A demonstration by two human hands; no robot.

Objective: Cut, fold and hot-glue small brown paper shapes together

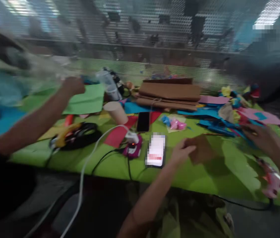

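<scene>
My left hand (183, 152) is closed on a square of brown paper (203, 150), its fingers pinching the left edge just above the green table (179, 177). To the right, my right hand (260, 137) reaches over a heap of paper scraps, fingers stretched out and a little blurred. Blue strips (219, 127) lie just left of its fingertips, and I see nothing held there. Beside my left wrist lies a phone with a lit screen (156, 150). A pink clay-like figure (272, 183) rests below my right hand.
A co-worker's arm (38, 115) reaches in at the left over green sheets (87, 99). Folded brown paper (169, 92) lies at the back. A dark phone (143, 121), a paper cup (116, 112), a purple power adapter (133, 147) and a white cable (82, 175) occupy the middle.
</scene>
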